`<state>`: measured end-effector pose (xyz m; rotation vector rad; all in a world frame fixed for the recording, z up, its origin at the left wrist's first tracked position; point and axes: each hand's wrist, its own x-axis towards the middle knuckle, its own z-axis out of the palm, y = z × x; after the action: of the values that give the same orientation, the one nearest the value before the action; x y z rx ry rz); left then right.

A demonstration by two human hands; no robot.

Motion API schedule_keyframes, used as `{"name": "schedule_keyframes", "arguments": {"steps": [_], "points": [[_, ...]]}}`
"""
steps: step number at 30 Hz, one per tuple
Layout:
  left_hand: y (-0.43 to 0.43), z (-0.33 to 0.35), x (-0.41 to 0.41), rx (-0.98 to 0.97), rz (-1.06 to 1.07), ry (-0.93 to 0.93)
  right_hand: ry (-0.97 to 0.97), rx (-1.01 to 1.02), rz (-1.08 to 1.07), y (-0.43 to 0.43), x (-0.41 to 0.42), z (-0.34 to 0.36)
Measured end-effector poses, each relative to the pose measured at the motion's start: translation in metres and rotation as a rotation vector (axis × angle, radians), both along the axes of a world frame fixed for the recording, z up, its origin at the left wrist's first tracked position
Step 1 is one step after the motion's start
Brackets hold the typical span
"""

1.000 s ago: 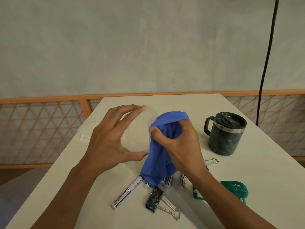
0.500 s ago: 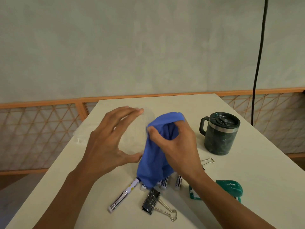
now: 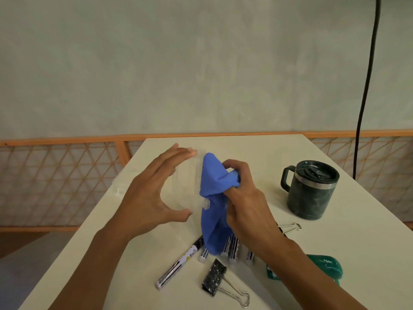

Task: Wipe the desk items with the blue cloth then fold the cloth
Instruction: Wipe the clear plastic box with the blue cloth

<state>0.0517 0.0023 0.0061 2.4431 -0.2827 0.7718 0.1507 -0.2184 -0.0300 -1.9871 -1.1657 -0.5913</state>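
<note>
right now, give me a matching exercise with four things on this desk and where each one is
Things
1. cloth
2. mug
3. front clip
4. clear box

Places
a. held between thumb and fingers of the left hand
b. bunched in the right hand
c. standing at the right, lid on
d. lying near the front edge of the desk

Pairs: 1-b, 2-c, 3-d, 4-a
</note>
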Motion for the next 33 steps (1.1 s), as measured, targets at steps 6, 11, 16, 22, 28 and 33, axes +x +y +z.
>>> {"name": "schedule_keyframes", "arguments": {"steps": [6, 11, 16, 22, 28, 33], "points": [[-0.001, 0.0, 0.001, 0.085, 0.029, -0.002, -0.052, -0.02, -0.082, 0.001, 0.004, 0.004], [-0.002, 0.001, 0.001, 0.235, 0.067, -0.042, -0.038, -0.003, -0.022, -0.001, 0.0, 0.006], [-0.003, 0.002, 0.004, 0.309, 0.05, -0.1, -0.06, 0.077, -0.073, -0.002, 0.002, 0.016], [-0.002, -0.004, 0.006, 0.191, 0.0, -0.071, -0.063, 0.064, -0.065, -0.011, 0.005, 0.014], [-0.006, -0.006, 0.005, -0.168, -0.035, -0.049, -0.083, 0.019, 0.058, -0.008, 0.001, 0.005], [0.003, -0.005, 0.004, -0.287, -0.015, -0.068, -0.042, -0.068, 0.125, -0.005, 0.0, -0.001]]}}
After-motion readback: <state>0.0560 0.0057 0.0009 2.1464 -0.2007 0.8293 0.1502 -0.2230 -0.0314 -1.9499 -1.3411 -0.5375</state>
